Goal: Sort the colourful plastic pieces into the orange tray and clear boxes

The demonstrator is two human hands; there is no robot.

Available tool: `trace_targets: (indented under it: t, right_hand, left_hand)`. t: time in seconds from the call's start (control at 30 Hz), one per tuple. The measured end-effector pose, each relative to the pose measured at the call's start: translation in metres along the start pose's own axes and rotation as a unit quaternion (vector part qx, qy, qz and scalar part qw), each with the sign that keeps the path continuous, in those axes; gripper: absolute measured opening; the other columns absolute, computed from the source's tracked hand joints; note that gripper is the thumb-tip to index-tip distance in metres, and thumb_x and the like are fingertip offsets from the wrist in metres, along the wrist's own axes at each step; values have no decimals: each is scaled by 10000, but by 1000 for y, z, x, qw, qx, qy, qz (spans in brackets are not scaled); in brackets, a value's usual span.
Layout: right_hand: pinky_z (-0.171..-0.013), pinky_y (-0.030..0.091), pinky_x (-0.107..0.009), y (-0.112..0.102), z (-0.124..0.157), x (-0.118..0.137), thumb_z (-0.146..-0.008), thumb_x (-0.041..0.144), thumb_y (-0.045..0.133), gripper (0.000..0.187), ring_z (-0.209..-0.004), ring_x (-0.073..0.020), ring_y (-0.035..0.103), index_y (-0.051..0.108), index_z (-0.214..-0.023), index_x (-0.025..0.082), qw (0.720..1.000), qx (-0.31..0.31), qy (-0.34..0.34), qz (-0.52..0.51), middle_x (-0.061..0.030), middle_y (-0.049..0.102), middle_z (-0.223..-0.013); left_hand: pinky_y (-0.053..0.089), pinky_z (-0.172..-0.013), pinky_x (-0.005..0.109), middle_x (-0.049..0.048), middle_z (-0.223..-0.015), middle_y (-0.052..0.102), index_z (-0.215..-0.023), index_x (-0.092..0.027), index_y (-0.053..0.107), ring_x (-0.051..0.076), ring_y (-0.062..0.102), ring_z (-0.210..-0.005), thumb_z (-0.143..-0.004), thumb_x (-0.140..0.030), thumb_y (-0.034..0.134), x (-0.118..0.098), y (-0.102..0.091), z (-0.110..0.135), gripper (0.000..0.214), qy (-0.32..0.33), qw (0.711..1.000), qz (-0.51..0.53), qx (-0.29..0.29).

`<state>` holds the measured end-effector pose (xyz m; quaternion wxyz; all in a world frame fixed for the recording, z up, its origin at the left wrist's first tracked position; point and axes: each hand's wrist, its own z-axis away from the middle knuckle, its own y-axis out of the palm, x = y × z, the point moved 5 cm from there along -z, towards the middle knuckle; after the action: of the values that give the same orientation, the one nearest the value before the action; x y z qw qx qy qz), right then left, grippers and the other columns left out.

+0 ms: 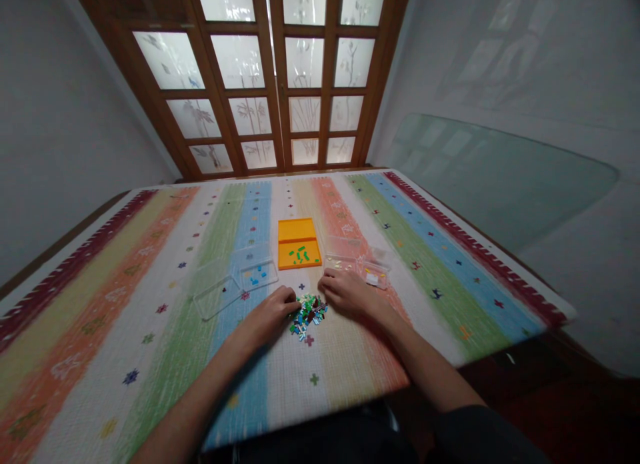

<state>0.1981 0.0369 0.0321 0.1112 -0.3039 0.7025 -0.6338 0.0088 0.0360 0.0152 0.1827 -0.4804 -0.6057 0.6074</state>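
Note:
A small pile of tiny coloured pieces [307, 313] lies on the striped tablecloth [150, 304] between my two hands. My left hand [273, 312] rests at the pile's left edge with its fingers curled and the tips pinched at the pieces. My right hand [345, 292] sits at the pile's upper right, fingers bent down onto the cloth. What either hand holds is too small to make out. Behind the pile stands an open orange box [299, 244] with green pieces in it.
Clear plastic boxes lie around: one with blue pieces [259, 275], an empty-looking one [217, 295] to its left, and two at the right [373, 271] with pale pieces. A wooden glazed door [280, 77] stands beyond the table. A glass sheet [500, 177] leans on the right wall.

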Motion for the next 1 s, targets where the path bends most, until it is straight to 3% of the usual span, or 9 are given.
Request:
trace_targets:
  t: [0.67, 0.83, 1.0]
  right_hand:
    - [-640, 261, -302, 1, 0, -2, -939, 122, 517, 184, -745, -149, 497, 697, -924, 160, 1000, 8, 9, 12, -68, 668, -950]
    - [-639, 259, -305, 2, 1, -3, -943, 127, 522, 177, -749, -149, 503, 694, -912, 159, 1000, 3, 8, 20, -66, 670, -947]
    - [-642, 257, -305, 1, 1, -2, -941, 121, 535, 162, -739, -143, 494, 688, -896, 153, 1000, 3, 7, 16, -63, 668, -935]
  left_hand:
    - [529, -824, 306, 70, -994, 619, -1011, -177, 682, 188, 601, -928, -845, 49, 472, 1, -5, 3, 351, 10, 999, 34, -12]
    - [533, -822, 313, 68, -990, 622, -1006, -178, 684, 188, 602, -918, -852, 45, 497, 0, -5, 1, 329, 8, 998, 49, -39]
    - [531, -804, 303, 77, -967, 623, -968, -163, 704, 189, 600, -891, -897, 0, 504, -3, -1, -3, 269, -14, 999, 33, -24]
